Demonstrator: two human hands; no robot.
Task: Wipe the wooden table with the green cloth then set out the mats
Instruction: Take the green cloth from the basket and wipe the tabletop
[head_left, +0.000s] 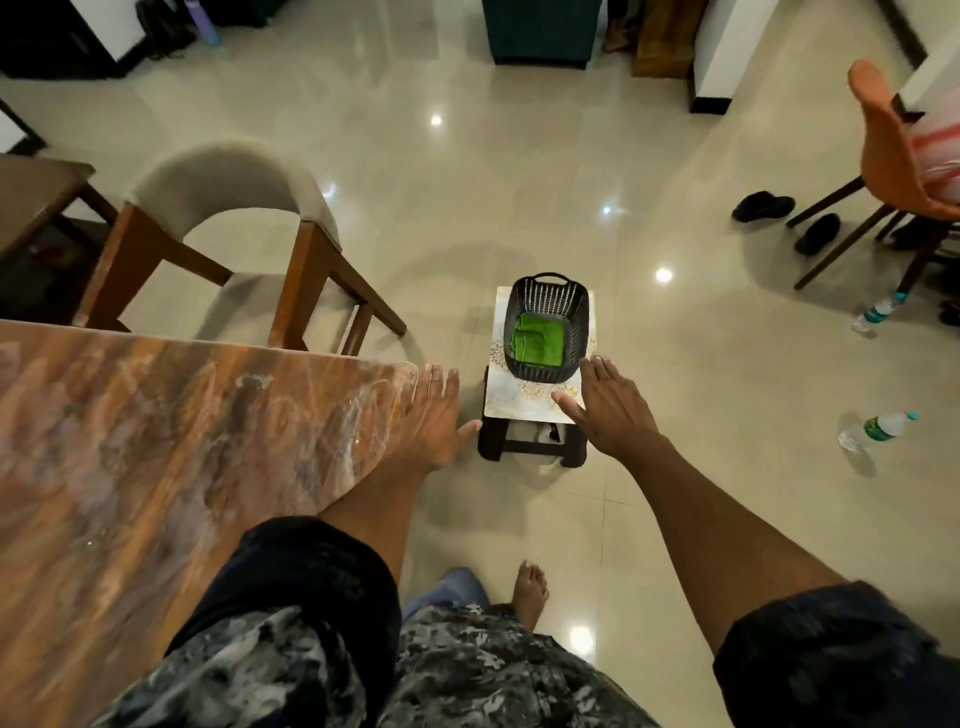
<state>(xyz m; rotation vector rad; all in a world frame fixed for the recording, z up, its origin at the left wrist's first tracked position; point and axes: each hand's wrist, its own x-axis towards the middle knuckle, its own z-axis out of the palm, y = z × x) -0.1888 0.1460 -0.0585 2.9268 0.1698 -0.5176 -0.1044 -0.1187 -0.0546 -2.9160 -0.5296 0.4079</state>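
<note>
**Both hands extended toward a basket holding the green cloth**

Nearest the camera, a bare foot is seen on the tiled floor, below patterned clothing. To the left, the wooden surface is shown bare of mats, so wiping is judged not yet begun. The left hand is held flat over the surface's corner, fingers straight and grasping nothing, probably for balance. The right hand is spread and released, empty, reaching toward the basket, seemingly to fetch the cloth. The black slotted basket is set on what appear to be pale patterned mats stacked on a low dark stool, kept beside the surface within reach. Inside the basket, only the folded green cloth is visible. Farther off, a padded chair, two water bottles and dark shoes are seen.
</note>
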